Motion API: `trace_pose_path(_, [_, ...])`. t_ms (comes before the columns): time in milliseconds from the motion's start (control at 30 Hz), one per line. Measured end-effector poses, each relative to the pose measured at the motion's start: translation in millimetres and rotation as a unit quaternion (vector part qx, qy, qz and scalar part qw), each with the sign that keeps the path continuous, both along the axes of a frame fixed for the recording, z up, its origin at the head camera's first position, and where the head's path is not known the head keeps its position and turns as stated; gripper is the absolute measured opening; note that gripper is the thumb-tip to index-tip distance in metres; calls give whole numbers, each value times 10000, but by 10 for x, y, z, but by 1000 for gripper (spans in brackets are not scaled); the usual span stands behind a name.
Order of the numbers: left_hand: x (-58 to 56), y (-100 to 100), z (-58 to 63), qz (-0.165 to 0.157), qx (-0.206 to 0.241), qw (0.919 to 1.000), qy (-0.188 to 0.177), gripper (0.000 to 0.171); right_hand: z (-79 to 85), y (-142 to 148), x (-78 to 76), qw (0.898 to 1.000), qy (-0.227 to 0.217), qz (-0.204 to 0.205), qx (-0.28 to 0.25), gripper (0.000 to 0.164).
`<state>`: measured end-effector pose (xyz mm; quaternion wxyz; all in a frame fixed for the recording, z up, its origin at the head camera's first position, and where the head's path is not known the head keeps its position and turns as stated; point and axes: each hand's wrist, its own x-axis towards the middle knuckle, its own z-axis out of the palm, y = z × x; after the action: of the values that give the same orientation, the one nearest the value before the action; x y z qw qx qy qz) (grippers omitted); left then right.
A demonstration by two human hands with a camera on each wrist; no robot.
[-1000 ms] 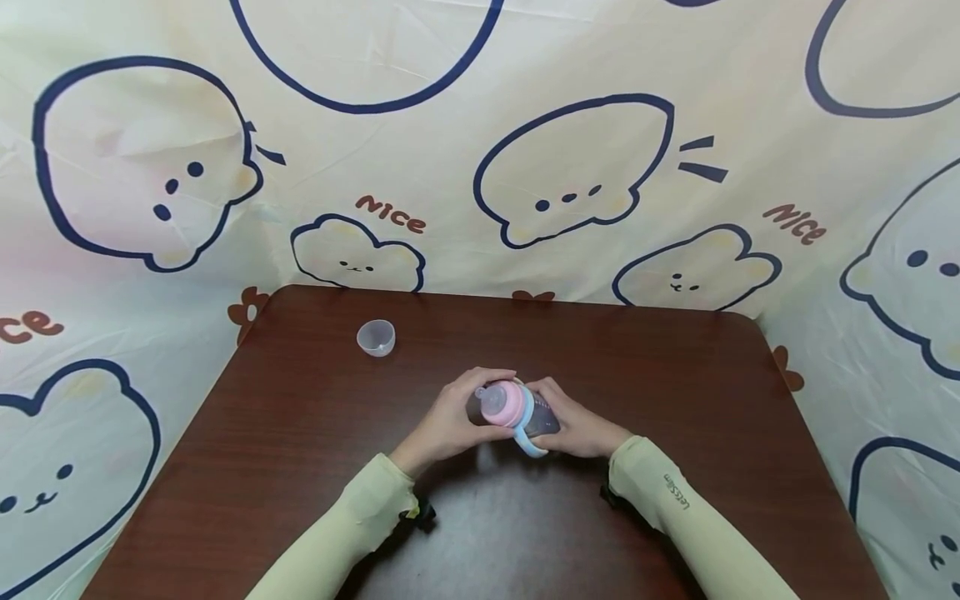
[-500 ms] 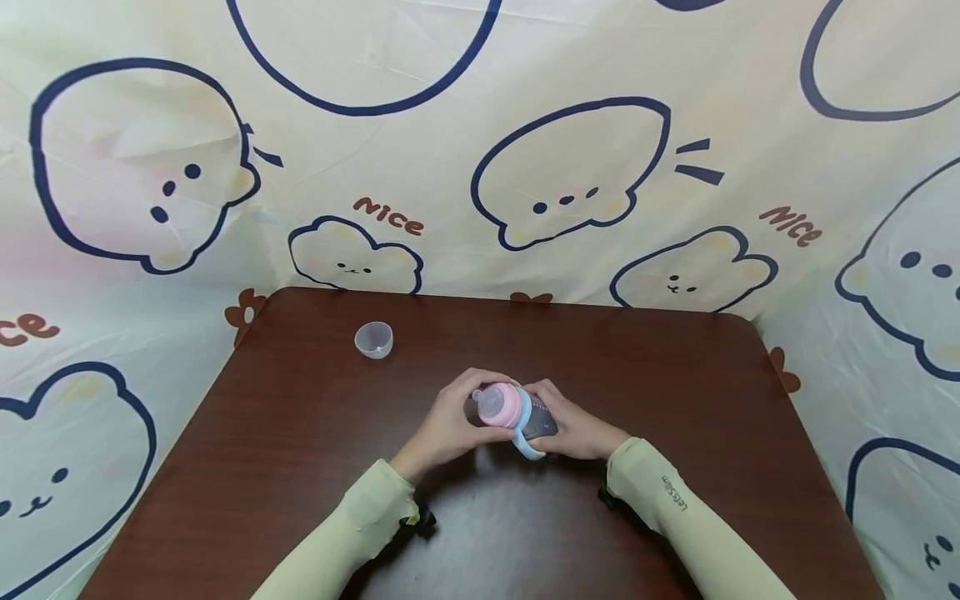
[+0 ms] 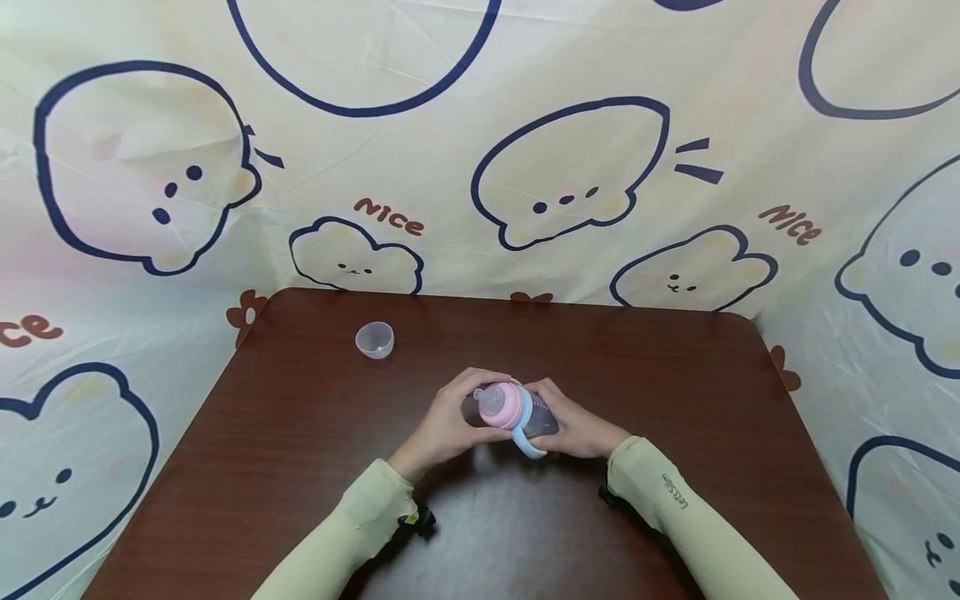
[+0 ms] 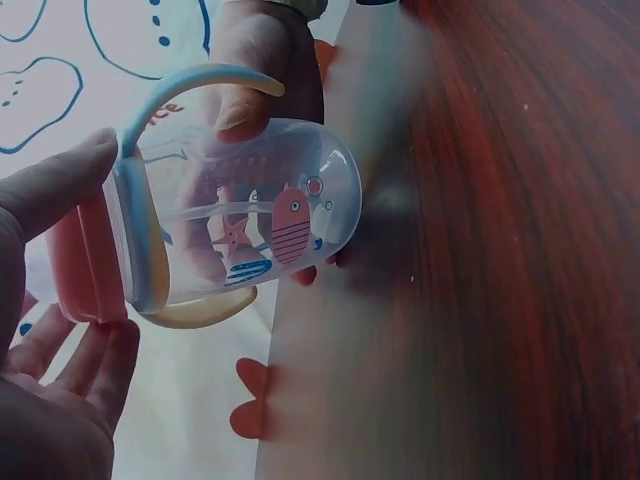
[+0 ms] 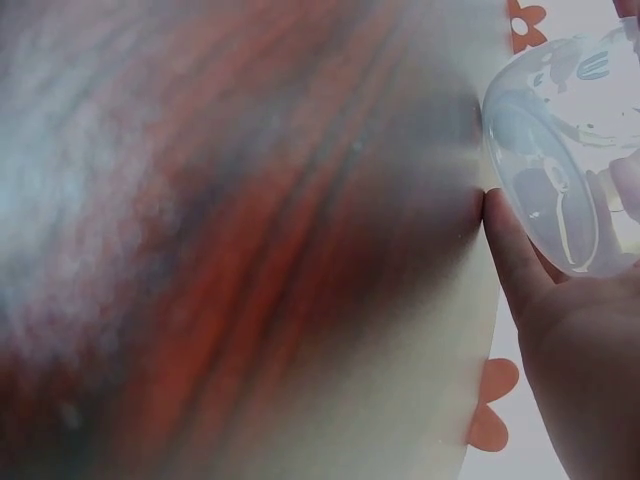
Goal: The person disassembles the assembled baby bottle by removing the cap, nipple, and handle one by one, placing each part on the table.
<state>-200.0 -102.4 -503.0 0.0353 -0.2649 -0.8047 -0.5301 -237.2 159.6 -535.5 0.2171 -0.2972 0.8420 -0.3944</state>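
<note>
A baby bottle (image 3: 542, 418) with a pink collar, a clear teat and a blue two-handled ring lies tilted between both hands, its teat end toward the left. My left hand (image 3: 448, 421) grips the pink collar (image 4: 88, 262), thumb on one side and fingers on the other. Around the clear body at the base end, my right hand (image 3: 581, 423) holds on with thumb and fingers. Fish and starfish prints (image 4: 291, 225) show on the body in the left wrist view. The right wrist view shows the bottle's rounded base (image 5: 545, 190) against the right hand's fingers.
A small clear cup-shaped cover (image 3: 375, 340) sits on the dark brown table (image 3: 637, 358), toward the back left. Behind and beside the table hangs a cream cloth (image 3: 450, 183) with cartoon outlines. A black strap (image 3: 422, 521) is at the left wrist.
</note>
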Motion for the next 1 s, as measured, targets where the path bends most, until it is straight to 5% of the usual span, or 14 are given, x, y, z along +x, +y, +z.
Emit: trace_pose_path(1000, [60, 31, 20, 470, -70, 9987, -159, 69, 27, -5, -2, 9999, -124, -6, -42, 75])
